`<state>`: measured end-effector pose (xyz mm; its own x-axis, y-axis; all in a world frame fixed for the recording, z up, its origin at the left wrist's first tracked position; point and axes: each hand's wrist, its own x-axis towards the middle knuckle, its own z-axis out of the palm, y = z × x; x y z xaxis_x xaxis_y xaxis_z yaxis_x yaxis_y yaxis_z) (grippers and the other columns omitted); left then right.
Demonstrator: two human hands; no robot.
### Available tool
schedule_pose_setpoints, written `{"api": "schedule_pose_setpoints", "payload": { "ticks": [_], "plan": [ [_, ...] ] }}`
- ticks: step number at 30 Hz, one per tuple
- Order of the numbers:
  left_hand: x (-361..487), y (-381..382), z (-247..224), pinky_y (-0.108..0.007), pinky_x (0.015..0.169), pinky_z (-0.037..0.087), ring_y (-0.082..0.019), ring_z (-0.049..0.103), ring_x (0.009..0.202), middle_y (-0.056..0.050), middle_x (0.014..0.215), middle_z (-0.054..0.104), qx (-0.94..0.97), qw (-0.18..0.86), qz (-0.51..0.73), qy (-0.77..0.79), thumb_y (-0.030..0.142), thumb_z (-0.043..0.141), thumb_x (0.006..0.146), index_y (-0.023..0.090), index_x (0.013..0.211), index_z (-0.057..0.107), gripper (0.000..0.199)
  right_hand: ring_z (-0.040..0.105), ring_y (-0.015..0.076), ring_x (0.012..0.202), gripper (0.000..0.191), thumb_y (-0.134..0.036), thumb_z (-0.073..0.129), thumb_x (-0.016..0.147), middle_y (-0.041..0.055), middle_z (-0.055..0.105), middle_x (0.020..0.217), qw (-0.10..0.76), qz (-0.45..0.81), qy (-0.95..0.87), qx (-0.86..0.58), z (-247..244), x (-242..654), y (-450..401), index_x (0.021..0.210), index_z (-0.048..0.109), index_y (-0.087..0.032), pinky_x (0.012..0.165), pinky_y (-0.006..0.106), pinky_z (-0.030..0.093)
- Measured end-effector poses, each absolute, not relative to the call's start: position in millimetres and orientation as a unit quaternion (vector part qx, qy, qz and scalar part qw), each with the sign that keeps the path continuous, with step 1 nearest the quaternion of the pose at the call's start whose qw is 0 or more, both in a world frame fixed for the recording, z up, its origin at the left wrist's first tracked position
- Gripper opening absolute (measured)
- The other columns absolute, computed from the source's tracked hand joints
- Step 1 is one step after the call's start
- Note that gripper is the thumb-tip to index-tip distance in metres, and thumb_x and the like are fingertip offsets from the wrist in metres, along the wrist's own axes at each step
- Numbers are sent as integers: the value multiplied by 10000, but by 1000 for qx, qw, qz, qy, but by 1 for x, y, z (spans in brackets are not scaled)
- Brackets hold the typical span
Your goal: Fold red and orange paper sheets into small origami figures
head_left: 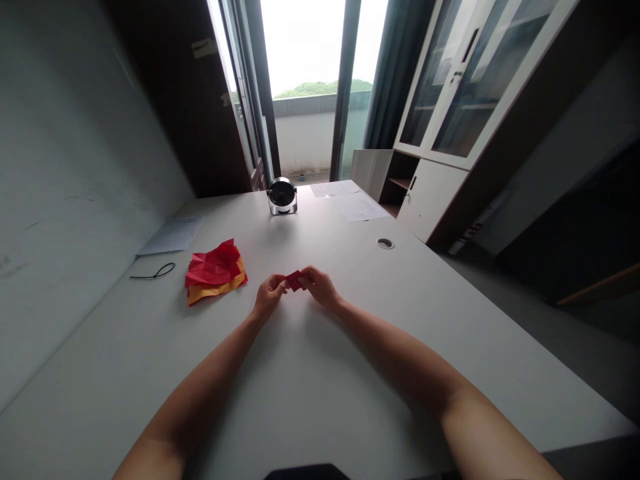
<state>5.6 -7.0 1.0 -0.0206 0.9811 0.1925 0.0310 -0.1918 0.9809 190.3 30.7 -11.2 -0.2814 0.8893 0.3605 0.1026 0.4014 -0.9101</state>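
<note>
A small folded piece of red paper point(294, 281) is held between both hands, a little above the white table. My left hand point(271, 292) pinches its left edge between thumb and fingers. On the opposite side, my right hand point(319, 285) grips the right edge, fingers closed. The paper looks folded small; its exact folds are too small to make out. Left of my left hand lies a loose pile of creased red paper point(215, 263) with orange paper point(217, 289) under it.
The white table point(300, 393) reaches toward a glass door. A small round fan-like device point(283, 195) stands at the back. Paper sheets point(357, 205) lie back right, near a cable hole point(385, 244). At left are a black cable tie point(157, 272) and a pale sheet point(171, 235).
</note>
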Motion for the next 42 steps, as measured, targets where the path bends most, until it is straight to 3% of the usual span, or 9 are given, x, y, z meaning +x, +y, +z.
{"api": "schedule_pose_setpoints", "payload": {
  "ticks": [4, 12, 15, 18, 23, 36, 42],
  "plan": [
    [4, -6, -1, -286, 683, 499, -159, 616, 716, -48, 818, 695, 550, 438, 540, 463, 407, 684, 813, 157, 911, 695, 268, 598, 144, 648, 188, -393, 566, 914, 7, 684, 756, 467, 439, -687, -343, -14, 188, 30, 932, 588, -207, 617, 261, 467],
    [-1, -6, 0, -281, 693, 477, -170, 619, 748, -44, 812, 681, 558, 360, 558, 497, 392, 656, 843, 174, 887, 700, 227, 596, 132, 686, 72, -225, 593, 863, 0, 687, 831, 413, 347, -765, -353, -8, 186, 23, 909, 648, -212, 652, 252, 475],
    [0, -11, 5, -284, 688, 474, -173, 615, 763, -48, 842, 668, 615, 281, 530, 512, 361, 643, 862, 191, 869, 708, 182, 618, 149, 790, 93, -242, 594, 894, 31, 684, 908, 443, 308, -773, -333, -5, 188, 21, 946, 664, -209, 707, 264, 494],
    [4, -17, 13, -291, 697, 471, -173, 598, 768, -46, 833, 652, 673, 196, 497, 511, 314, 636, 876, 209, 844, 714, 134, 607, 146, 774, 83, -238, 601, 905, 40, 667, 895, 445, 279, -784, -332, -1, 190, 20, 911, 676, -203, 718, 270, 494],
    [7, -23, 21, -305, 709, 476, -183, 590, 781, -49, 817, 652, 709, 151, 471, 502, 301, 606, 909, 220, 867, 720, 146, 591, 132, 752, 105, -218, 605, 912, 33, 640, 879, 447, 255, -791, -331, 4, 192, 18, 829, 666, -196, 713, 256, 479],
    [1, -8, -1, -285, 681, 474, -169, 608, 733, -39, 816, 668, 597, 254, 545, 531, 362, 604, 891, 201, 879, 667, 174, 583, 127, 726, 146, -250, 567, 932, 24, 620, 841, 509, 286, -739, -338, 5, 191, 21, 813, 629, -192, 667, 248, 485],
    [-6, 0, -10, -258, 637, 469, -133, 558, 658, -11, 769, 591, 507, 316, 606, 526, 403, 569, 905, 193, 923, 582, 211, 564, 125, 692, 62, -185, 565, 845, 8, 613, 793, 504, 286, -732, -359, -1, 191, 24, 786, 585, -188, 635, 233, 461]
  ]
}}
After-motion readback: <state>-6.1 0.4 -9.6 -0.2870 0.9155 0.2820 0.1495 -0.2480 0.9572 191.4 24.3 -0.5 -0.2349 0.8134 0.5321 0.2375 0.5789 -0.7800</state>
